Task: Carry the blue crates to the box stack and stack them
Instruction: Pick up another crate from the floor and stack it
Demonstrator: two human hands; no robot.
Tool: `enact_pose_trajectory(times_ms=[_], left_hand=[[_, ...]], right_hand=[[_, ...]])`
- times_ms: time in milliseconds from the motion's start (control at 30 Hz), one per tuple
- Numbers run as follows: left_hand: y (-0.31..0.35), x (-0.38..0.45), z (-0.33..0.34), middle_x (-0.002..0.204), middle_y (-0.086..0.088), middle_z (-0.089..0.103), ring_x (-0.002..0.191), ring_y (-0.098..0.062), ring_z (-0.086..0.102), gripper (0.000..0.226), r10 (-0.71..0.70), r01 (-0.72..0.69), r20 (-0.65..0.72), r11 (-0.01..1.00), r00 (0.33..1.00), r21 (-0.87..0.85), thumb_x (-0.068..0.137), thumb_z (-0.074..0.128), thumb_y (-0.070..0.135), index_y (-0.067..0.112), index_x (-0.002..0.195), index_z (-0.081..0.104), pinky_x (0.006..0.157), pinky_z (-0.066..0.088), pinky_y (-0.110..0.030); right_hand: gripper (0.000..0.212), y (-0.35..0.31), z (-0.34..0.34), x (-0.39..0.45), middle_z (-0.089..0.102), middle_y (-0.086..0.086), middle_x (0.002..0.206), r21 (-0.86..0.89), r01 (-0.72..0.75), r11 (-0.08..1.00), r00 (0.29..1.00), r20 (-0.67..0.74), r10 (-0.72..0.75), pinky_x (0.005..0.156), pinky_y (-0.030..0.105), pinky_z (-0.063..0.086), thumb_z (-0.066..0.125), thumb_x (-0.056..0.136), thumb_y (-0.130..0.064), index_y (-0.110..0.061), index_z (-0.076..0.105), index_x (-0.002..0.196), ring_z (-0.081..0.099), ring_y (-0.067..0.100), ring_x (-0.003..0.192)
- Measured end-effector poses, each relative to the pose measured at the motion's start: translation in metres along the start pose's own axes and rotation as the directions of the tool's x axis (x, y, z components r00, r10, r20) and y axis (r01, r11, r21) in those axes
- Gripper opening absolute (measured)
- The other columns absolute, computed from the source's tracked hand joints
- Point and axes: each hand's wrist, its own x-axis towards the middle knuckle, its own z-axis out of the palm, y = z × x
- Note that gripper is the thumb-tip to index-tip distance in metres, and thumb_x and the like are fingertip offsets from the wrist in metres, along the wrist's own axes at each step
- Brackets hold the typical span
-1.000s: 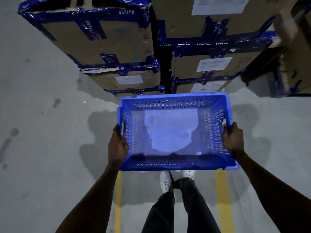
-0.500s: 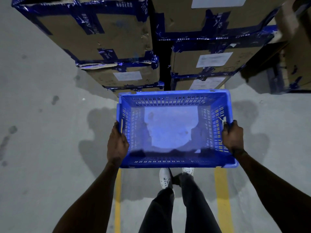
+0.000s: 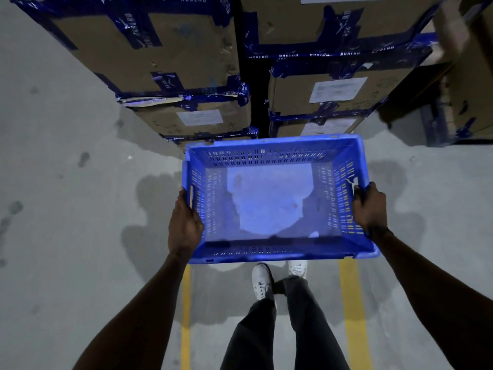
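Blue crate [image 3: 274, 204] upright, long axis sideways, both hands gripping

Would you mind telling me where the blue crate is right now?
In the head view, the blue crate sits centre frame, held off the floor by the left hand and right hand, just before the cardboard box stack.

Both hands, left hand [image 3: 185, 222] and right hand [image 3: 369, 206], grip an empty blue slotted plastic crate [image 3: 272, 152] right by taped brown cardboard boxes [image 3: 170, 49].

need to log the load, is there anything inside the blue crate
No, the blue crate held between the left hand and right hand shows only its bare floor.
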Motion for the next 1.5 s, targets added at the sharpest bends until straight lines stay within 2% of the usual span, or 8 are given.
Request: enact_pose_trajectory(times_ms=[200,433,667,800,900,1133,1333,1500], left_hand=[[0.003,0.007,-0.003,0.134,-0.011,0.061,0.112,-0.040,0.062,0.071,-0.075,0.075,0.043,0.997,0.996,0.003,0.085,0.045,0.012,0.025,0.151,0.024,0.088,0.052,-0.047],[-0.004,0.004,0.001,0.122,-0.015,0.064,0.104,-0.041,0.063,0.077,0.012,-0.013,0.037,0.999,0.999,0.042,0.084,0.049,0.020,0.020,0.154,0.017,0.083,0.053,-0.048],[-0.005,-0.003,0.001,0.141,-0.018,0.040,0.116,-0.045,0.054,0.093,0.129,-0.137,0.057,0.971,0.990,0.195,0.085,0.066,0.034,0.007,0.157,0.014,0.077,0.052,-0.050],[-0.008,-0.021,0.000,0.131,-0.021,0.040,0.114,-0.046,0.050,0.104,0.058,-0.065,0.046,0.982,0.997,0.175,0.081,0.071,0.045,0.021,0.161,0.009,0.079,0.050,-0.055],[-0.013,-0.047,0.005,0.127,-0.022,0.043,0.112,-0.046,0.050,0.103,0.036,-0.029,-0.030,0.977,0.999,0.212,0.082,0.068,0.054,0.020,0.161,0.012,0.078,0.051,-0.056],[-0.017,-0.077,0.013,0.124,-0.019,0.049,0.103,-0.045,0.055,0.095,0.028,-0.003,-0.130,0.982,0.991,0.188,0.084,0.063,0.054,0.022,0.160,0.016,0.077,0.049,-0.052],[-0.015,-0.066,0.013,0.127,-0.017,0.049,0.103,-0.044,0.054,0.097,0.036,-0.003,-0.120,0.963,0.992,0.270,0.084,0.059,0.055,0.025,0.161,0.008,0.076,0.048,-0.049],[-0.014,-0.070,0.015,0.127,-0.016,0.048,0.108,-0.042,0.051,0.094,0.041,-0.002,-0.140,0.964,0.989,0.266,0.083,0.058,0.049,0.022,0.160,0.011,0.075,0.048,-0.049]], right_hand=[[0.032,0.003,0.003,-0.002,0.057,0.038,0.075,-0.060,0.035,0.998,0.999,-0.015,-0.036,0.056,0.050,0.039,0.043,0.089,-0.026,0.005,0.046,0.087,0.056,0.056,0.069],[0.039,0.006,0.004,-0.002,0.056,0.040,0.077,-0.067,0.058,0.996,0.998,-0.015,-0.060,0.059,0.050,0.035,0.041,0.091,-0.030,0.008,0.047,0.089,0.054,0.057,0.073],[0.044,0.005,0.001,-0.005,0.059,0.041,0.086,-0.025,0.000,1.000,1.000,0.021,0.001,0.065,0.052,0.040,0.041,0.087,-0.035,0.008,0.048,0.094,0.057,0.056,0.080],[0.059,-0.001,-0.007,-0.023,0.058,0.031,0.114,0.065,0.036,0.997,0.999,0.012,-0.036,0.079,0.051,0.047,0.050,0.088,-0.041,0.004,0.044,0.126,0.058,0.049,0.100],[0.074,0.002,-0.009,-0.056,0.046,0.023,0.134,0.025,0.019,1.000,1.000,0.014,-0.020,0.086,0.052,0.047,0.060,0.091,-0.043,-0.012,0.027,0.150,0.054,0.046,0.112],[0.086,0.021,-0.006,-0.116,0.050,0.017,0.130,-0.119,0.036,0.992,0.999,-0.026,-0.039,0.078,0.050,0.050,0.055,0.088,-0.063,-0.029,0.014,0.156,0.058,0.046,0.103],[0.080,-0.001,-0.009,-0.114,0.060,0.013,0.122,0.003,-0.113,0.994,0.990,-0.084,0.113,0.083,0.048,0.048,0.062,0.078,-0.070,-0.035,0.030,0.142,0.062,0.042,0.103],[0.080,-0.002,-0.004,-0.112,0.063,0.015,0.112,-0.044,-0.107,0.993,0.986,-0.133,0.101,0.077,0.046,0.049,0.061,0.076,-0.070,-0.033,0.031,0.140,0.064,0.042,0.095]])
